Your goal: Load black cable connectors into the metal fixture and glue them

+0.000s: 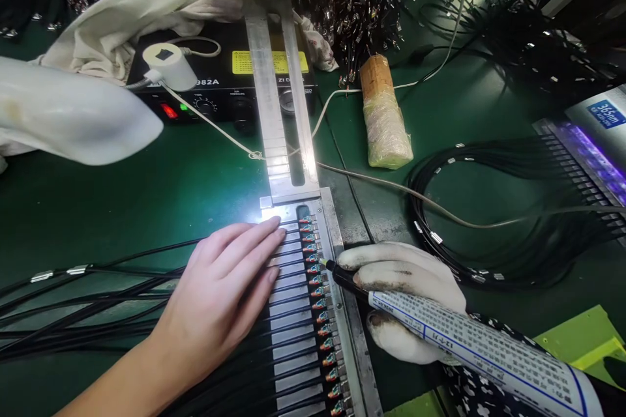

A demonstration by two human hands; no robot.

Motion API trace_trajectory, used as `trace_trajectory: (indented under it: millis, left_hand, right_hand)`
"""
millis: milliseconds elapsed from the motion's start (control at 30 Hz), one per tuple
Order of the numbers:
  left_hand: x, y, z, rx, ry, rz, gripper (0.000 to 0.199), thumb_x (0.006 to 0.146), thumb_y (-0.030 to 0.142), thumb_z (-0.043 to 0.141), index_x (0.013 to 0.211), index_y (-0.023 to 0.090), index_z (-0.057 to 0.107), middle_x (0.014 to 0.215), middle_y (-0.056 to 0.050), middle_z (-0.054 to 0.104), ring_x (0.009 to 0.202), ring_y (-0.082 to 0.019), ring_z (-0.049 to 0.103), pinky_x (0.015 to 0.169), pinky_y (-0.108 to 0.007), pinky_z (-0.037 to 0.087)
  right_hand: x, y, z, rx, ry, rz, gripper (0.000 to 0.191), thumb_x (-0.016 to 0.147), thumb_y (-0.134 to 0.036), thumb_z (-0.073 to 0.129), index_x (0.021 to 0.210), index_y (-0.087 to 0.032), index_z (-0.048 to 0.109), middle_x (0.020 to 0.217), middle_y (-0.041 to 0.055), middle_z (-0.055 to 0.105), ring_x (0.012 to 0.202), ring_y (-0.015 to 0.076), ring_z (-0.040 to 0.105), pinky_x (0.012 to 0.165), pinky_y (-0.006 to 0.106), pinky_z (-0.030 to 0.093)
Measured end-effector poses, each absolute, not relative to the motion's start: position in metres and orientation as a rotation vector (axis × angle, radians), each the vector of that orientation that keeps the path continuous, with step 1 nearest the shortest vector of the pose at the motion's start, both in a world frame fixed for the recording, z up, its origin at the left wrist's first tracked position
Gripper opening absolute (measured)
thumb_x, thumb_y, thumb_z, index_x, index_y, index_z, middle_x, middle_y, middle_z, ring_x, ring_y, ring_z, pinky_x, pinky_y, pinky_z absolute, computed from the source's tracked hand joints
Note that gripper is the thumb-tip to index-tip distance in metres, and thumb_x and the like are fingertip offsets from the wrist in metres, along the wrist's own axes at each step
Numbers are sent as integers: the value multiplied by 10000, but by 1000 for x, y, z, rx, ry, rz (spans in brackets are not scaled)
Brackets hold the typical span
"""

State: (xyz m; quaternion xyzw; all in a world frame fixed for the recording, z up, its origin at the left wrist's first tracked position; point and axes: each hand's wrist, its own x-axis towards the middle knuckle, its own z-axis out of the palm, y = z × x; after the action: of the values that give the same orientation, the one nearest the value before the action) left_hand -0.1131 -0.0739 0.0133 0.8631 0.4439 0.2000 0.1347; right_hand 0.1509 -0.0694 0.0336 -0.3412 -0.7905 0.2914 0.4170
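My left hand (229, 280) is bare and rests palm down on the black cables at the upper end of a metal fixture (288, 322), its fingers stretched out. A row of small connectors (320, 303) with coloured wires lies along the fixture's right side. My right hand (411, 300), in a white glove with dirty fingertips, is closed around the front of a labelled glue bottle (469, 345). The bottle's black nozzle with a yellow-green tip points at one connector near the upper part of the row.
Behind the fixture stands a black dispenser box (225, 104) under a cloth (117, 19). A white lamp (83, 111) juts in from the left. To the right lie a wrapped block (386, 124), coiled cables (415, 208) and a device with purple light (599, 156).
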Motion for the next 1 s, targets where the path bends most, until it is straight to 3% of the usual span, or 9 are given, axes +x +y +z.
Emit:
trace_trajectory:
  millis: [1000]
  left_hand:
    - [-113,-75,12,2493,1286,607,478,893,156,571,1360,179,475,1383,-85,535,1207,-264,474,1017,-466,419]
  right_hand:
    - [153,-83,34,-874,-1973,749,198,794,-262,600,963,-165,632,1009,99,727,888,217,713,761,329,593]
